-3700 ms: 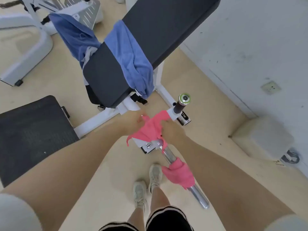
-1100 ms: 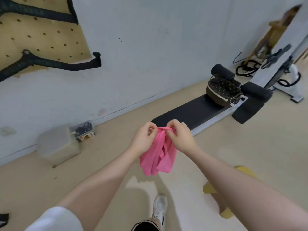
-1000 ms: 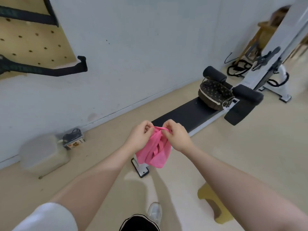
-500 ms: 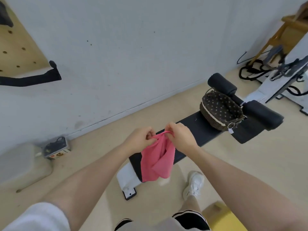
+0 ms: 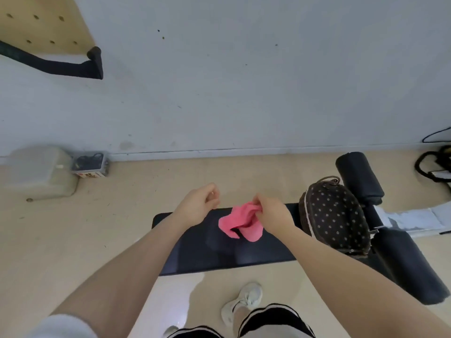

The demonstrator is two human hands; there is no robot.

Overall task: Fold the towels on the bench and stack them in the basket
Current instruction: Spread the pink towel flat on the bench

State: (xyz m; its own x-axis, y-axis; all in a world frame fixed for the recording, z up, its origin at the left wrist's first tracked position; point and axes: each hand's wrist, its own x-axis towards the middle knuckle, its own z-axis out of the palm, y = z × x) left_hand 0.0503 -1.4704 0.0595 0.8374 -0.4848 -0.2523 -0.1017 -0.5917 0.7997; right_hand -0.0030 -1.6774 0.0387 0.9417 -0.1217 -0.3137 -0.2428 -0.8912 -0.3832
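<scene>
The black bench [image 5: 210,254] stretches across below both hands, its pad lying under and in front of them, and on its end out to the right of the right hand sits the dark dotted basket [image 5: 336,215], which looks to hold no towel so far as its lining shows. Between the two hands, and hanging just under the right one, is the pink towel [image 5: 240,222], bunched and crumpled above the pad; whether its lower folds touch the bench I cannot tell. The right hand [image 5: 271,212] grasps the towel's upper edge with fingers curled round the cloth. The left hand [image 5: 199,203], just to the left of the towel and apart from it, holds nothing, its fingers loosely curled and relaxed. I judge the step in hand to be laying this towel out on the bench to fold it, with no fold made yet. The next move seems to call for the free left hand to take a second corner so that the cloth can be spread flat on the pad beneath, then doubled over before it goes rightward into the basket.
</scene>
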